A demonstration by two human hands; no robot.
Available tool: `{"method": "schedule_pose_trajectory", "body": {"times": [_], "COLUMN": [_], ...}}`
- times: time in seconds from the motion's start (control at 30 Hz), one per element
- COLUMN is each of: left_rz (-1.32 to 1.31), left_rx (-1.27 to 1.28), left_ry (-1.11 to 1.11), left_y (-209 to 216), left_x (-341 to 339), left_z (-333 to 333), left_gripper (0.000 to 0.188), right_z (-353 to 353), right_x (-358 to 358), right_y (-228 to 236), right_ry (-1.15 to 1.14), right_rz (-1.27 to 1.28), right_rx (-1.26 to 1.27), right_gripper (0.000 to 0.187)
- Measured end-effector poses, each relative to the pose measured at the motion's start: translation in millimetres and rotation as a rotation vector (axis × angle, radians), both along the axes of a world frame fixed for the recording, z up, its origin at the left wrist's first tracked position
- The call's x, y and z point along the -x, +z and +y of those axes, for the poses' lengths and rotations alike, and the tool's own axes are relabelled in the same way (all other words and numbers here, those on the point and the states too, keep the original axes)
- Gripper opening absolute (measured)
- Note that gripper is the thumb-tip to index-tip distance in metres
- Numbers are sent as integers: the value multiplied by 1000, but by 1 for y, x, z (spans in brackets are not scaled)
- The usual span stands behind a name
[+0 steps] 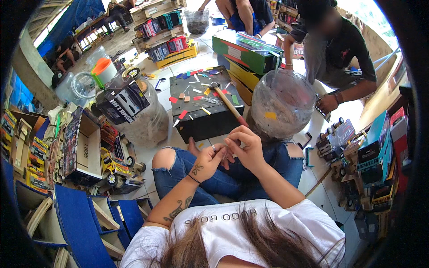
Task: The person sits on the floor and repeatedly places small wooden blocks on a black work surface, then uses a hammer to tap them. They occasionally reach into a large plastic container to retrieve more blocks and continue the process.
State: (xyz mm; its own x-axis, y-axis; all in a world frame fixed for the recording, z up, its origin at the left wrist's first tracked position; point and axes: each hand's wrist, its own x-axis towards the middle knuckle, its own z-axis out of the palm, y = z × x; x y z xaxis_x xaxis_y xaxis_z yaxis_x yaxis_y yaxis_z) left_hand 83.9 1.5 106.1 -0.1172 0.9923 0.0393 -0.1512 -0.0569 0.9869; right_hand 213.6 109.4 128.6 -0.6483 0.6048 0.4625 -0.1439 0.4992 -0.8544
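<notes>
My left hand (211, 157) and my right hand (245, 144) meet above my lap, thumbs and fingertips pinched close together. Whatever they hold is too small to make out. Just beyond them stands a low black box (201, 130) used as a table top. On it lies a hammer (229, 103), its red-ended handle pointing toward my right hand. Around the hammer are several coloured scraps, such as a red piece (173, 100) and a green piece (234, 99), plus small wooden blocks (184, 96) and thin pale strips (213, 103).
Transparent tubs stand right (286, 100) and left (154, 118) of the box. Wooden toy trucks (114, 167) crowd the left, more toy vehicles (373, 154) the right. Blue curved panels (78, 219) lie lower left. A co-worker (344, 58) crouches at right; another person (243, 13) sits behind.
</notes>
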Motion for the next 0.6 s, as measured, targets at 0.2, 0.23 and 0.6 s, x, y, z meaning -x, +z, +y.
{"method": "schedule_pose_trajectory", "body": {"times": [0.2,0.23,0.6], "left_rz": [214,253,419], "left_rx": [-64,-92,-89], "left_ry": [112,125,156], "left_y": [6,6,-1], "left_x": [-18,-19,-18], "left_z": [-10,-11,-20], "left_gripper": [27,27,24], "right_z": [0,1,-7], "right_x": [-10,-11,-24], "right_y": [-3,-4,-12], "right_ry": [132,141,137], "right_rz": [117,107,-74], "right_rx": [211,243,489], "right_gripper": [11,11,16]}}
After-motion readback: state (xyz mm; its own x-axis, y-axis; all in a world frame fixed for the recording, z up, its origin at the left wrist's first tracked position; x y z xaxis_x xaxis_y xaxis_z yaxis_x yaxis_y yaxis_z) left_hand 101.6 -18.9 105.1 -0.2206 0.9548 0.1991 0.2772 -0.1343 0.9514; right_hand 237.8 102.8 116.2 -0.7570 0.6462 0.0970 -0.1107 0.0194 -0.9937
